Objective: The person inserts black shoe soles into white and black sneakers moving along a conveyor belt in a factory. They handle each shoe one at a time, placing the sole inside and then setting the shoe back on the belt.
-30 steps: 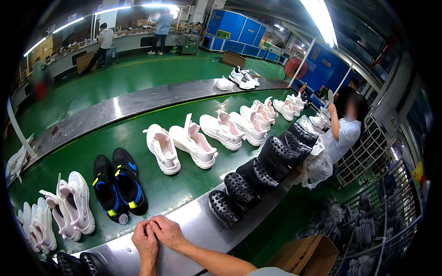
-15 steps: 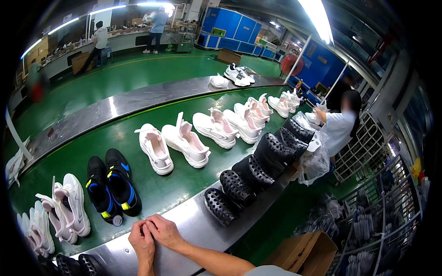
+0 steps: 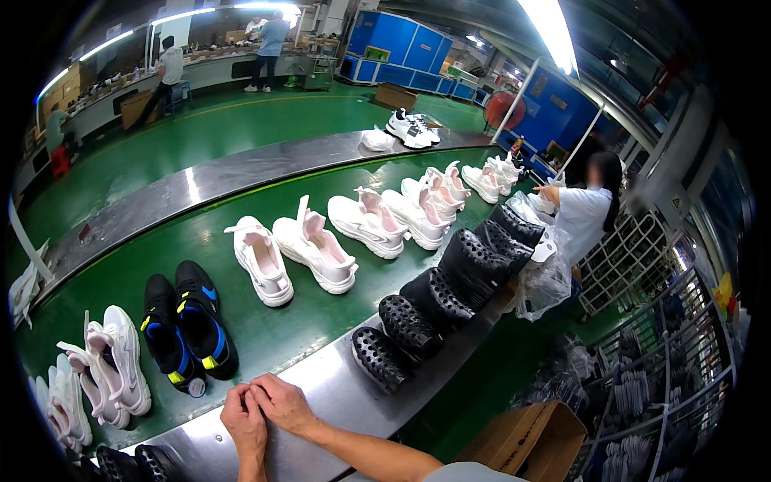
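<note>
My left hand [image 3: 244,422] and my right hand [image 3: 279,403] rest together on the metal edge [image 3: 329,386] of a green conveyor belt [image 3: 313,313], fingertips touching each other, nothing visibly held. Just beyond them lies a black pair of shoes with blue and yellow trim [image 3: 186,325]. Further along the belt sits a white pair of shoes [image 3: 291,254], then more white pairs [image 3: 389,221].
Several black perforated shoe lasts [image 3: 438,297] stand in a row on the metal edge to my right. A person in a white shirt [image 3: 582,213] works at the belt's far end with a plastic bag [image 3: 546,281]. A cardboard box [image 3: 534,438] sits on the floor. White shoes [image 3: 104,369] lie at left.
The shoes on the belt have shifted left, toward me. My hands have stayed together on the metal edge.
</note>
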A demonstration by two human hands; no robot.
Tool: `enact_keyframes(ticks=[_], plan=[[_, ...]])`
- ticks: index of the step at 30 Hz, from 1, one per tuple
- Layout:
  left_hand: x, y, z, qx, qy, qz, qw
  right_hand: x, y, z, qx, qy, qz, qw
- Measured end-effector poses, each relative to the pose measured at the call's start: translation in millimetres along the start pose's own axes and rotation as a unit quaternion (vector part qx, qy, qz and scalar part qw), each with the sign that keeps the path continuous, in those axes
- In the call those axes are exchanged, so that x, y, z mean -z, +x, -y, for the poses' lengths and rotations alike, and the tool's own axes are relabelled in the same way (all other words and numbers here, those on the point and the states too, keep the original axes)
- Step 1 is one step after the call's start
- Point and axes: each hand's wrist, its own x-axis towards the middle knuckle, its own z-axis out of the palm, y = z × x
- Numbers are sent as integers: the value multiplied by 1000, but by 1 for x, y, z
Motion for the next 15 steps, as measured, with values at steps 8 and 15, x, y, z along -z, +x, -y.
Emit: enact_keyframes(ticks=[8,15], plan=[[-6,0,3,-11,6,-5,1000,6,2,-1,-5,-4,-3,1000],[-13,0,4,-15,0,-2,1000,4,3,-10,2,-11,-17,1000]])
